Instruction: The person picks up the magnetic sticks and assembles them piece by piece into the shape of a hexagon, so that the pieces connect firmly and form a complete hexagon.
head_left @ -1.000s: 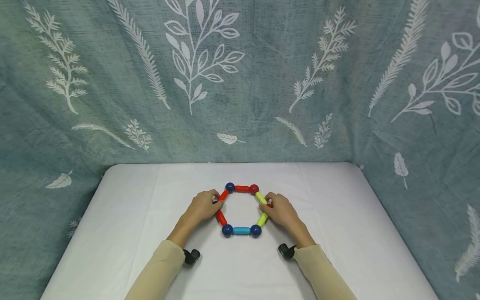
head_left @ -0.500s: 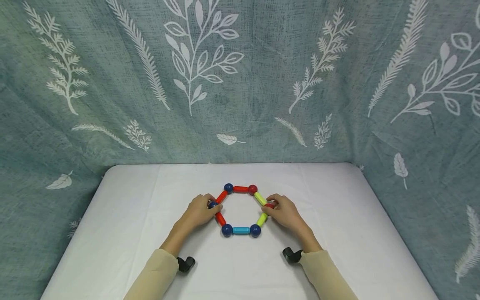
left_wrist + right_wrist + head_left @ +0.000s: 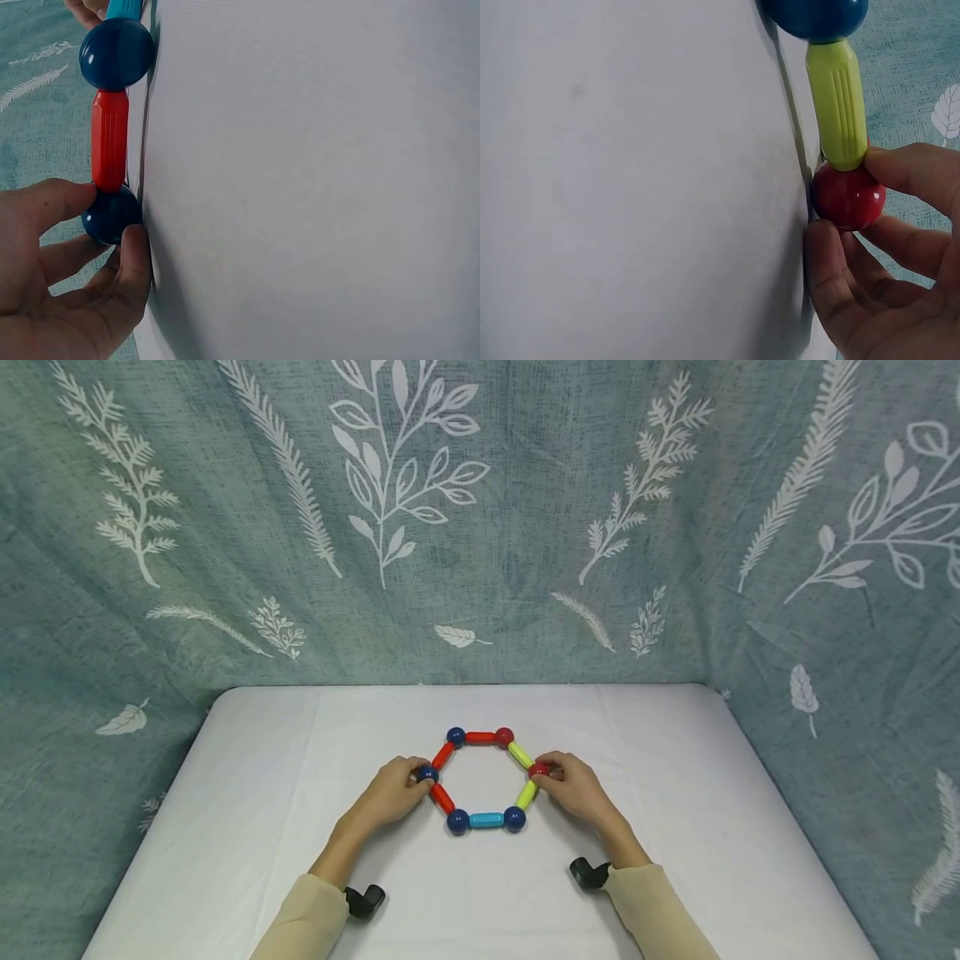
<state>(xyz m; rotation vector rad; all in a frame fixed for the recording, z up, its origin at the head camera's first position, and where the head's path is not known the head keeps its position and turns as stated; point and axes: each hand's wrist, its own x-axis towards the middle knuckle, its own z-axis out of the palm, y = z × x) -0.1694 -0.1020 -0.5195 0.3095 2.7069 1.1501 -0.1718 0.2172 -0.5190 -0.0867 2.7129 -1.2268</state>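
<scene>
A six-sided ring of coloured rods and balls lies on the white table (image 3: 645,735). Its left corner is a blue ball (image 3: 111,217), pinched between the thumb and fingers of my left hand (image 3: 392,790). On the opposite corner, my right hand (image 3: 577,787) pinches a red ball (image 3: 849,198) in the same way. Red rods (image 3: 442,798) run from the left ball, and yellow-green rods (image 3: 527,795) from the right one. A light blue rod (image 3: 487,820) joins two blue balls (image 3: 458,822) on the near side. The far side has a red rod (image 3: 480,738) between a blue ball (image 3: 456,737) and a red ball (image 3: 504,737).
A green curtain (image 3: 517,527) with white leaf prints hangs behind the table and down both sides. Black wrist cameras (image 3: 366,902) sit by the cuffs of both beige sleeves (image 3: 307,914).
Both hands have drawn slightly outward, and the ring's side corners have spread a little. More of the left blue ball and the right red ball shows now.
</scene>
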